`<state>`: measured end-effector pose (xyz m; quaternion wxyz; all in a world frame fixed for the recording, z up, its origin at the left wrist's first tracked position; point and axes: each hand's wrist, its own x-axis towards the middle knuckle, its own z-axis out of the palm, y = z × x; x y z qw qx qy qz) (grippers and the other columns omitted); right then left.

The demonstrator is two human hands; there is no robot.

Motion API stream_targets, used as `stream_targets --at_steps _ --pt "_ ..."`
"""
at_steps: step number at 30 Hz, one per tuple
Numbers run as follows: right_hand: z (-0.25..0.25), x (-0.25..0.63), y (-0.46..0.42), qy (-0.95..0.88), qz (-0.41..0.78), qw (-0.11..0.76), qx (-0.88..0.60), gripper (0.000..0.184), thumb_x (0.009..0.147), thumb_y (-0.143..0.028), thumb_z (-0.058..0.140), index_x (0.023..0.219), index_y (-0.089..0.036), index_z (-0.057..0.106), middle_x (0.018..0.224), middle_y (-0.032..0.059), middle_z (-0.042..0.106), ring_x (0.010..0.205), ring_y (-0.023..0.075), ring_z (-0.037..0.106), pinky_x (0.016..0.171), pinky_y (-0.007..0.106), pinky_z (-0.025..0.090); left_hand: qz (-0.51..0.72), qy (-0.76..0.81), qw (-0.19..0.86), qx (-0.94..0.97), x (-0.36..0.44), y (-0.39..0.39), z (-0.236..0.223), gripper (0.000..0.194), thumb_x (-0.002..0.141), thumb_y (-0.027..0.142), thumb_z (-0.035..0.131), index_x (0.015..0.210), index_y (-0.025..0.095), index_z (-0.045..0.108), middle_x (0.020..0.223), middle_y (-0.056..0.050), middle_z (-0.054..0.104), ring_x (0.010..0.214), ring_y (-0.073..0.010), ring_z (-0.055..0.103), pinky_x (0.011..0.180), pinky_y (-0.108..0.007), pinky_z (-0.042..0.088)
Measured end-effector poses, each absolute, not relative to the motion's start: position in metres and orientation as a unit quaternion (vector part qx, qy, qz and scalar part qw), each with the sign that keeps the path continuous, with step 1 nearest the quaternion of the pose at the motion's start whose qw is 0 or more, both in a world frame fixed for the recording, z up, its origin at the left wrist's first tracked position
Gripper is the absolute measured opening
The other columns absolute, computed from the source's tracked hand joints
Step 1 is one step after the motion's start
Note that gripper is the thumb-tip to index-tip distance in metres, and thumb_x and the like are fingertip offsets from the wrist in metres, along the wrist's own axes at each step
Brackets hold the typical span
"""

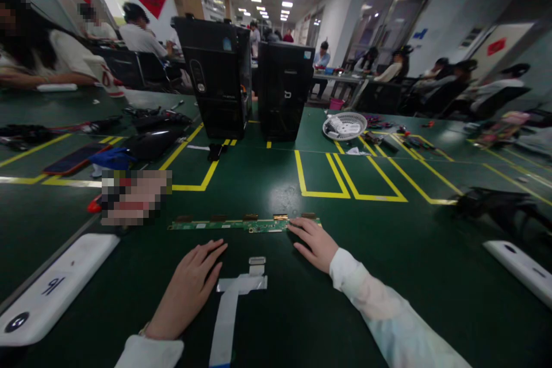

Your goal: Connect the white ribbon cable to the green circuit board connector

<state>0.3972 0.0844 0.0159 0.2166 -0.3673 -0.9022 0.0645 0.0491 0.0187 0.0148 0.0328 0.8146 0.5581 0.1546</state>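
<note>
A long, narrow green circuit board (228, 225) with brown and copper-coloured tabs along its far edge lies across the table in front of me. My right hand (314, 244) rests at the board's right end, fingers stretched out and fingertips on or just over it. My left hand (190, 282) lies with its fingers extended on the green mat, nearer to me than the board and apart from it. Between the hands is a white flat ribbon cable (226, 322), folded at a right angle, with a connector (257, 261) at its far end. Neither hand grips anything.
Two black computer towers (211, 80) (284, 92) stand at the back. A white basket (364, 122) with small parts sits right of them. White devices (56, 287) (521, 270) flank me. Cables, a phone (75, 156) and a blue item (112, 158) lie left. Other people sit around.
</note>
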Motion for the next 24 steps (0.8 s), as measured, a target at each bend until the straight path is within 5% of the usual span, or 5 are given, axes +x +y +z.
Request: stream_targets --at_steps 12,19,24 --pt "0.019 0.394 0.084 -0.902 0.063 0.189 -0.383 0.042 0.093 -0.033 0.048 0.131 -0.017 0.053 0.132 0.0145 0.053 0.125 0.0263 0.045 0.104 0.048 0.04 0.148 0.568 0.049 0.808 0.047 0.02 0.014 0.044 0.093 0.036 0.043 0.136 0.027 0.048 0.14 -0.006 0.052 0.127 -0.0259 0.05 0.106 -0.052 0.04" --pt "0.02 0.393 0.082 -0.9 0.065 0.188 -0.388 0.042 0.092 -0.032 0.05 0.131 -0.018 0.052 0.131 0.014 0.053 0.125 0.0261 0.045 0.104 0.049 0.039 0.187 0.502 0.04 0.844 0.046 0.014 0.029 0.039 0.09 0.023 0.047 0.128 0.031 0.056 0.133 -0.002 0.058 0.127 -0.0247 0.05 0.108 -0.056 0.036" --pt "0.018 0.393 0.083 -0.9 0.064 0.195 -0.384 0.042 0.091 -0.03 0.051 0.131 -0.018 0.052 0.131 0.0142 0.053 0.125 0.0254 0.045 0.104 0.048 0.039 0.183 0.48 0.057 0.856 0.068 -0.002 0.051 0.042 0.092 0.025 0.046 0.133 0.03 0.052 0.132 -0.001 0.06 0.122 -0.0223 0.054 0.101 -0.045 0.049"
